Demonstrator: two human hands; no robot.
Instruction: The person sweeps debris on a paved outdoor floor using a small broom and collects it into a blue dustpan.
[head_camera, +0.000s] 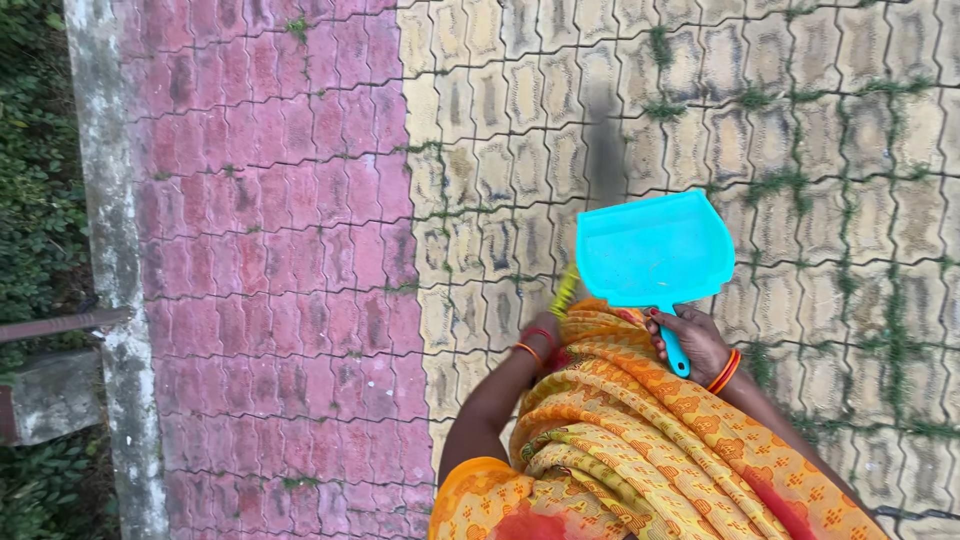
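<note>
Stood on a paved path, looking straight down. Right hand (697, 343) wrapped around the handle of a turquoise dustpan (655, 250), fingers closed tight on it, pan held flat side up and off the ground, above the yellowish paving (850, 120). Left hand (543, 335) mostly hidden behind folds of orange and yellow cloth (640, 430); appeared to grip a broom (590, 200), whose yellow-green handle showed just above the wrist and whose dark bristle end blurred out over the pavers beyond the pan. Could not tell how the left fingers lay, since only the wrist with its red and orange bangles showed.

Pink paving (270, 250) ran along the left, edged by a pale concrete curb (110, 250), with green plants (35, 150) beyond it. Moss and grass filled many joints between the yellowish blocks.

Risks, as judgement: loose cloth hanging near both hands could catch on the pan's handle or the broom and spoil a stroke. Mossy joints could hold dirt back, or be slippery underfoot. Pan tilted while carried could spill whatever lay in it; contents not visible from here.
</note>
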